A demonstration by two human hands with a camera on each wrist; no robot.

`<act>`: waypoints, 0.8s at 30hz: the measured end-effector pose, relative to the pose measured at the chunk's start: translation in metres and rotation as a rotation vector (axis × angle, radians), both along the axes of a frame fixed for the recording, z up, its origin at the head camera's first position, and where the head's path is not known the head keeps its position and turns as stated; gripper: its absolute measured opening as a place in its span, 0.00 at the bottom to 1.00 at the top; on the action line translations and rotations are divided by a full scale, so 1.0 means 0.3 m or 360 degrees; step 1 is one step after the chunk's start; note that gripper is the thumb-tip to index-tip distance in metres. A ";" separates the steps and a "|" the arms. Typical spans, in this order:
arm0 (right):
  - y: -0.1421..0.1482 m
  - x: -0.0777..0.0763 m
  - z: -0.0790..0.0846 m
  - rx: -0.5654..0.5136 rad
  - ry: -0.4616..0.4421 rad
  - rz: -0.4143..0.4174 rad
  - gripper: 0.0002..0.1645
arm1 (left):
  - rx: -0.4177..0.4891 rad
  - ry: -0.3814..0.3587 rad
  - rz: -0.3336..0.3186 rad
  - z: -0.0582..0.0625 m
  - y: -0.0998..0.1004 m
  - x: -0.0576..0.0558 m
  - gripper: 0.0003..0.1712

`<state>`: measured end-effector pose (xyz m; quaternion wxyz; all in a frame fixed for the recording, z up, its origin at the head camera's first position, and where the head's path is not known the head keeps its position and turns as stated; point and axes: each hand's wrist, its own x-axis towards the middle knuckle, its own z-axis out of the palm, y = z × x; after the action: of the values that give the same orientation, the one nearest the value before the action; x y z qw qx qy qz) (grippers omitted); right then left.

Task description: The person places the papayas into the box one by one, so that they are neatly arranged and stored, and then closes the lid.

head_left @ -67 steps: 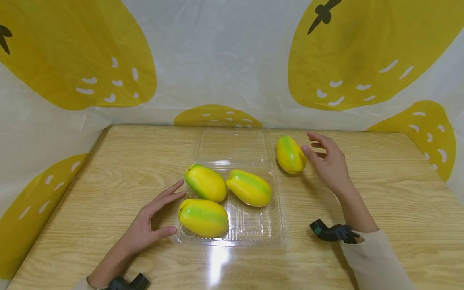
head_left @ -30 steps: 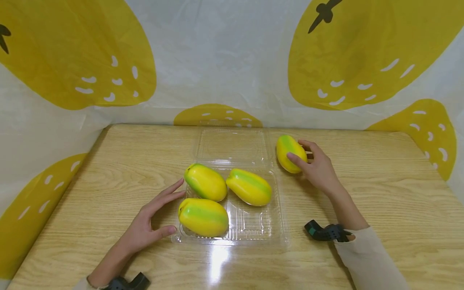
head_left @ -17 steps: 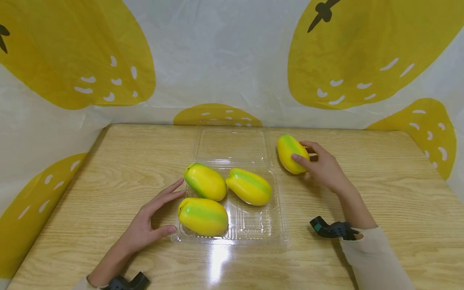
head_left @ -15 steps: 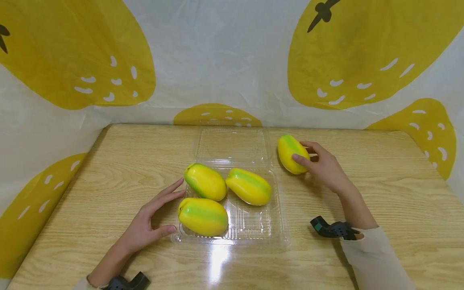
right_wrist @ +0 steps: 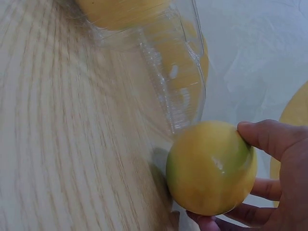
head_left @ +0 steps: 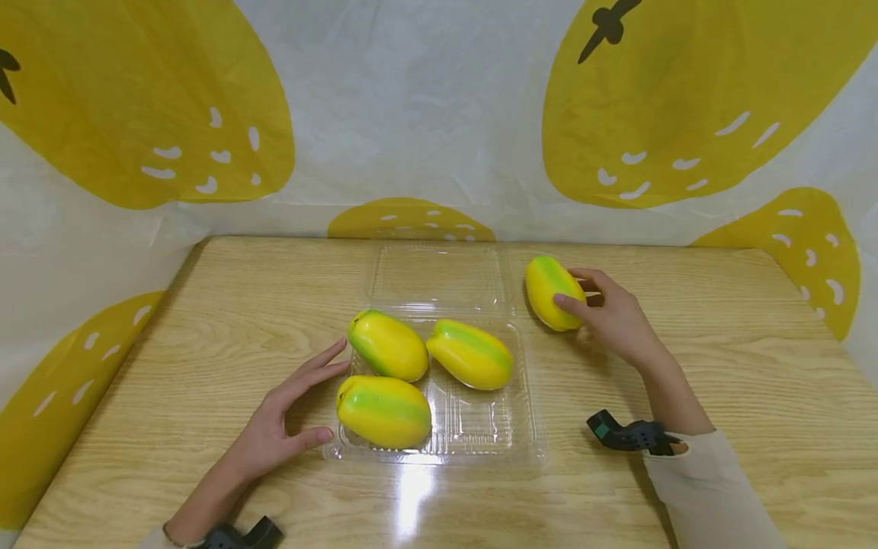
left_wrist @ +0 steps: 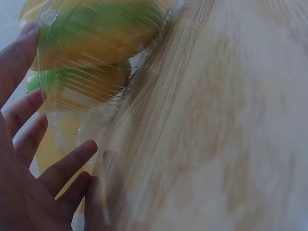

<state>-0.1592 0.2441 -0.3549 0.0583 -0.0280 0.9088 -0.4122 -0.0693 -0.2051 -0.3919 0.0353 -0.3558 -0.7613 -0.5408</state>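
Note:
My right hand point(head_left: 613, 316) holds a yellow papaya point(head_left: 549, 292) with a green stripe, beside the box's right side. In the right wrist view its thumb lies on one side of the papaya point(right_wrist: 211, 168) and the fingers curl round the other. A clear plastic clamshell box point(head_left: 473, 442) stands with its lid point(head_left: 439, 278) folded back. Inside it lie three more papayas: one at back left point(head_left: 389, 345), one at front left point(head_left: 384, 412), one at back right point(head_left: 469, 354). My left hand point(head_left: 277, 423), fingers spread, touches the box's left side; its fingertips reach the clear wall point(left_wrist: 86, 91).
The wood-grain table point(head_left: 226, 343) carries everything. A white cloth point(head_left: 418, 99) printed with yellow fruit hangs behind it and along the left side. Dark wrist-worn cameras sit on both wrists, the right one point(head_left: 627, 432) above a beige sleeve point(head_left: 706, 488).
My right hand has reached left and taken hold of the papaya, which has shifted slightly right. The left hand, the box and the papayas in it stay as they were.

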 end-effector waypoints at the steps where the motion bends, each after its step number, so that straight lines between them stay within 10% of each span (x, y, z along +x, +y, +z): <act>1: 0.000 0.000 -0.001 -0.0007 0.0026 -0.0010 0.43 | 0.0003 0.0000 -0.0003 0.008 0.003 0.003 0.37; 24: -0.042 0.038 0.088 -0.0263 0.0305 -0.0030 0.35 | 0.0028 0.0011 -0.0022 0.022 0.010 0.004 0.36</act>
<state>-0.1478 0.2314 -0.3286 -0.0352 -0.0635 0.8734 -0.4815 -0.0682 -0.2020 -0.3852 0.0373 -0.3627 -0.7540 -0.5464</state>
